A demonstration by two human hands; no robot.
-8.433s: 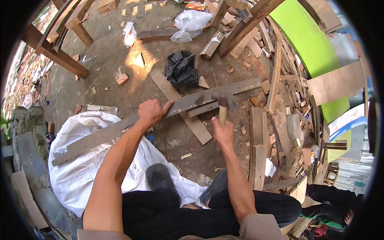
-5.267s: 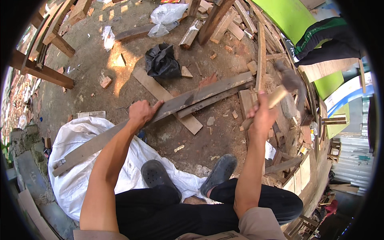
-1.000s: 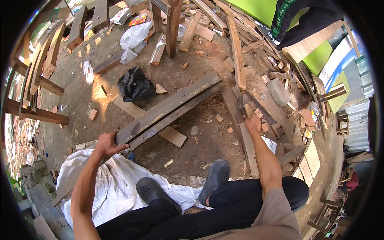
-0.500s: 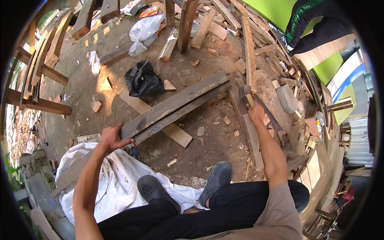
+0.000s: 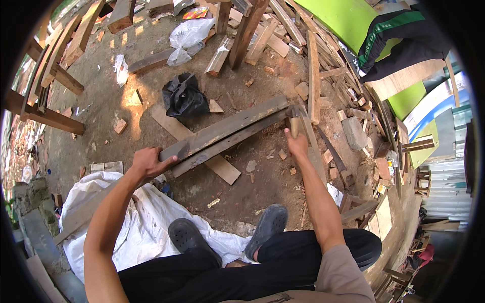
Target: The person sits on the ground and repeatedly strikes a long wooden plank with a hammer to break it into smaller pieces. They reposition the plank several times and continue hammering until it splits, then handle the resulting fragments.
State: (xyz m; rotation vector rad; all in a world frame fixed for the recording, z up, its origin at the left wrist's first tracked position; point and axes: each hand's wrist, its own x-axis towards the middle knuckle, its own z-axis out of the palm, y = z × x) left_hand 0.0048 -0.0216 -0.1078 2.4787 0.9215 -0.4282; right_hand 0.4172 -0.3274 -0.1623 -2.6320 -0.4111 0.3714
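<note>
Two long weathered wooden boards (image 5: 230, 124) lie side by side at a slant in front of me, a narrow gap between them. My left hand (image 5: 150, 162) is closed on their near left end, thumb laid over the top. In my right hand (image 5: 297, 143) is a hammer (image 5: 294, 124), gripped by its pale wooden handle. The hammer's head is at the far right end of the boards; whether it touches them I cannot tell. A paler plank (image 5: 222, 168) crosses underneath the boards.
A black plastic bag (image 5: 184, 96) sits beyond the boards. White sheeting (image 5: 144, 230) spreads under my left foot. Right of my right hand lies a long dark tapered tool like a handsaw (image 5: 334, 155). Scrap wood (image 5: 343, 83) is piled far right, near another person's leg (image 5: 376, 43).
My right hand has brought the hammer left, to the end of the boards. My left hand keeps its hold. The whole view has shifted slightly.
</note>
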